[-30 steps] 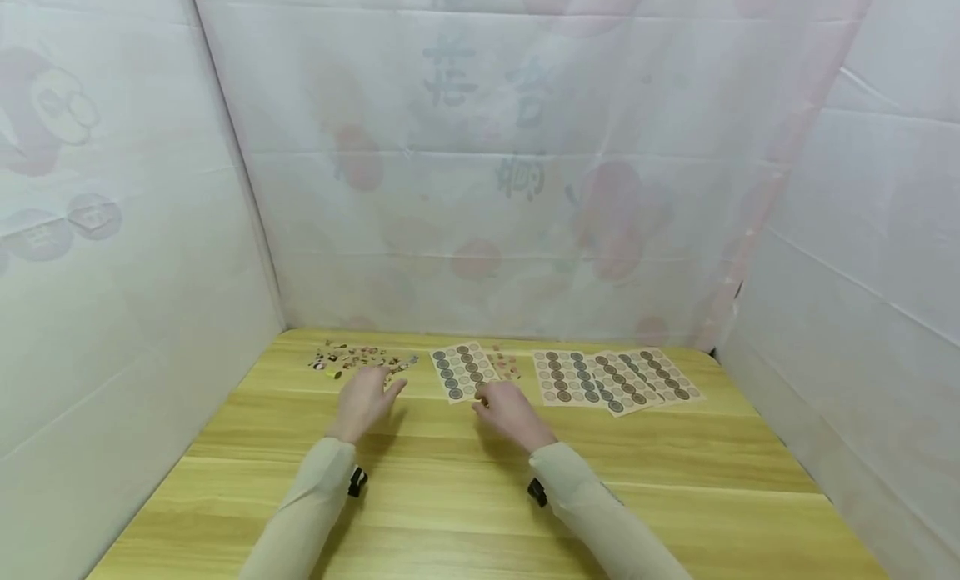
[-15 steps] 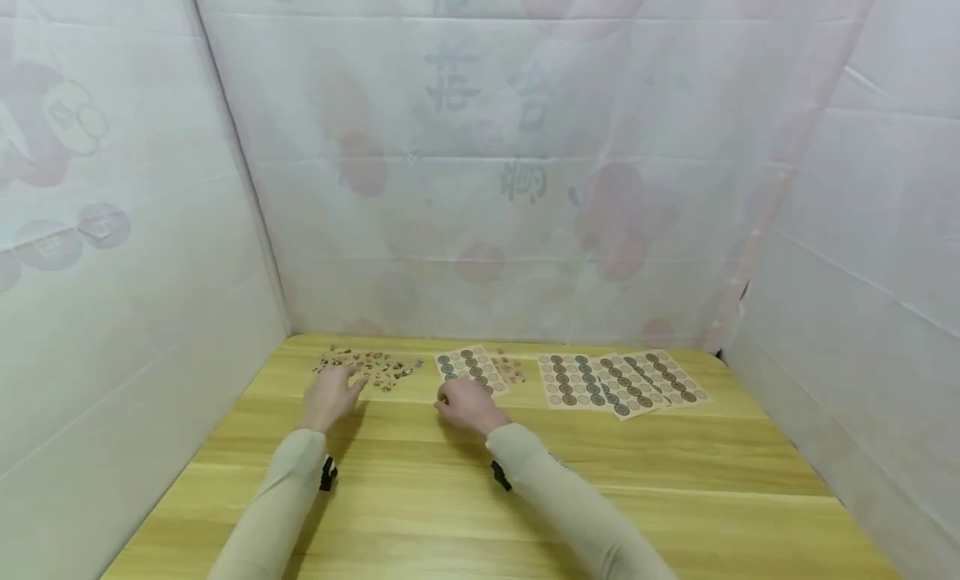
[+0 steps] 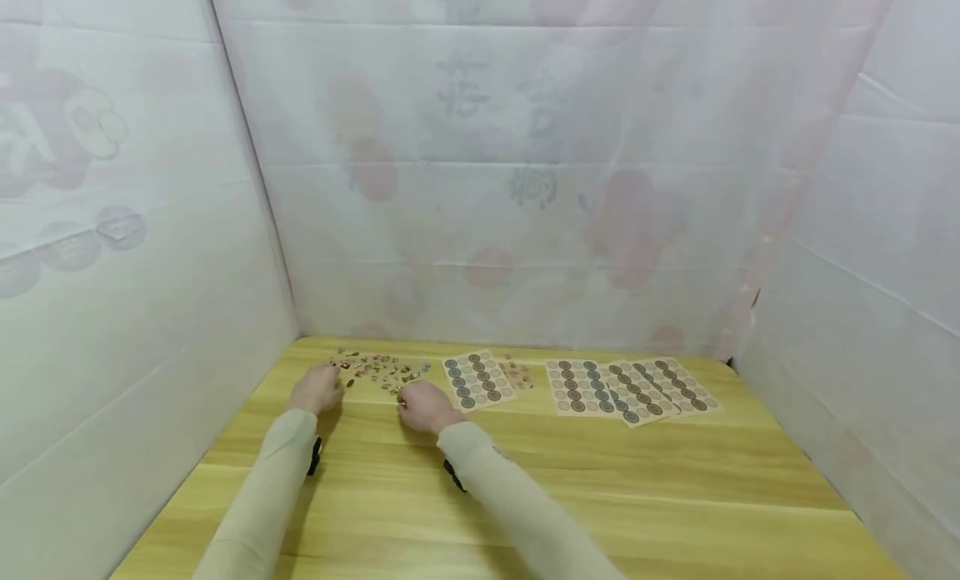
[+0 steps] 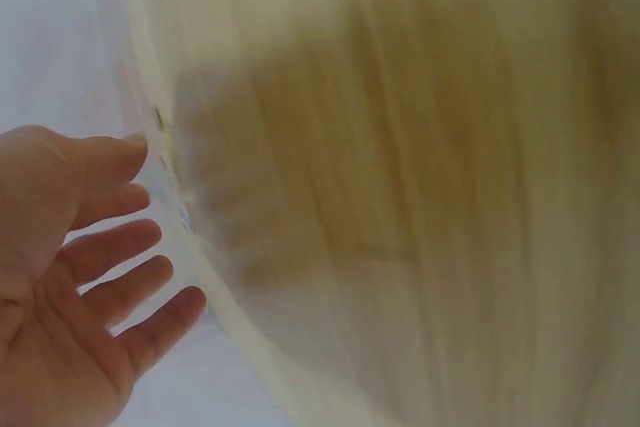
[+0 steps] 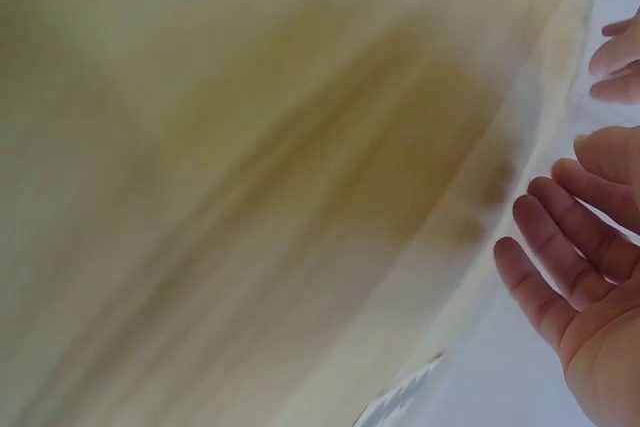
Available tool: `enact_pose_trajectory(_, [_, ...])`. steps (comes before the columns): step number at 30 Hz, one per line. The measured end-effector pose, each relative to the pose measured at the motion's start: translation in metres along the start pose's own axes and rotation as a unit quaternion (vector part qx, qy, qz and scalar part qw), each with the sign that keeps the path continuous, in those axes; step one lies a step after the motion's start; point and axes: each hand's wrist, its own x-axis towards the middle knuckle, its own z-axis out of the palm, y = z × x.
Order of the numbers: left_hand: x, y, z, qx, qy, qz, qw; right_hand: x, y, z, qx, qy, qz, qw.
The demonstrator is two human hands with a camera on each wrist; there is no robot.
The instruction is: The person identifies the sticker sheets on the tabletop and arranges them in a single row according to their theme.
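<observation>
Many small multicoloured pieces (image 3: 377,367) lie scattered at the back left of the wooden table (image 3: 375,505). My left hand (image 3: 317,388) is at the left edge of this scatter, low over the table. Its fingers are loosely bent and spread apart in the left wrist view, with nothing seen between them. My right hand (image 3: 427,407) hovers by the near right side of the pieces. In the right wrist view its fingers (image 5: 540,277) are relaxed and slightly bent, and no held thing shows. A sheet printed with rows of circles (image 3: 480,380) lies just right of the right hand.
Small pinkish pieces (image 3: 517,372) lie beside that sheet. Farther right are three more circle-printed sheets, one apart on the left (image 3: 576,388) and two overlapping (image 3: 686,384). A pale printed curtain (image 3: 495,188) closes off the back and sides.
Both hands have moved left. The right one has gone from over the near edge of the circle-printed sheet to the side of the scattered pieces. The head view has shifted slightly.
</observation>
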Motion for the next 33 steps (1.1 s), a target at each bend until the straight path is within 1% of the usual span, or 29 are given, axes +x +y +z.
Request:
enact_pose_trajectory(3, [0.000,-0.004,0.003,0.022,-0.032,0.007,0.9992,0.004,-0.011,0.006,-0.007,0.002,-0.006,1.000])
enact_pose_trajectory(5, [0.000,-0.004,0.005,0.035,-0.053,0.010,0.9979,0.005,-0.017,0.009,-0.006,0.000,-0.015,1.000])
enact_pose_trajectory(8, [0.000,0.000,0.007,0.043,-0.061,0.008,0.9972,0.005,-0.024,0.011,-0.003,-0.008,-0.020,1.000])
enact_pose_trajectory(10, [-0.001,0.004,0.007,0.040,-0.057,0.006,0.9976,0.006,-0.027,0.012,-0.008,-0.011,-0.015,1.000])
enact_pose_trajectory(14, [0.000,0.010,0.006,0.026,-0.037,0.006,0.9990,0.008,-0.029,0.012,-0.025,-0.013,-0.006,1.000])
enact_pose_trajectory(17, [0.003,0.009,0.005,0.010,-0.008,0.003,0.9999,0.010,-0.032,0.013,-0.051,-0.018,-0.006,0.999])
enact_pose_trajectory(18, [0.004,0.007,0.005,0.009,0.003,-0.004,0.9999,0.010,-0.034,0.013,-0.062,-0.026,-0.003,0.998])
enact_pose_trajectory(20, [0.006,0.002,0.006,0.005,0.020,-0.029,0.9994,0.013,-0.037,0.016,-0.081,-0.051,0.006,0.995])
enact_pose_trajectory(22, [0.008,-0.006,0.007,0.005,0.023,-0.057,0.9981,0.014,-0.042,0.018,-0.096,-0.079,0.015,0.992])
enact_pose_trajectory(24, [0.006,-0.011,0.007,0.010,0.011,-0.080,0.9967,0.014,-0.047,0.020,-0.101,-0.103,0.023,0.989])
enact_pose_trajectory(25, [0.005,-0.012,0.006,0.010,-0.001,-0.083,0.9965,0.015,-0.049,0.020,-0.101,-0.109,0.025,0.989])
enact_pose_trajectory(27, [0.004,-0.012,0.005,0.008,-0.028,-0.073,0.9969,0.014,-0.052,0.019,-0.100,-0.116,0.027,0.988])
enact_pose_trajectory(30, [0.006,-0.010,0.004,0.002,-0.050,-0.054,0.9973,0.014,-0.053,0.018,-0.094,-0.119,0.029,0.988])
enact_pose_trajectory(31, [0.007,-0.009,0.005,-0.002,-0.053,-0.050,0.9973,0.014,-0.053,0.018,-0.093,-0.119,0.030,0.988])
enact_pose_trajectory(33, [0.008,-0.009,0.006,-0.009,-0.046,-0.047,0.9978,0.014,-0.053,0.020,-0.088,-0.119,0.033,0.988])
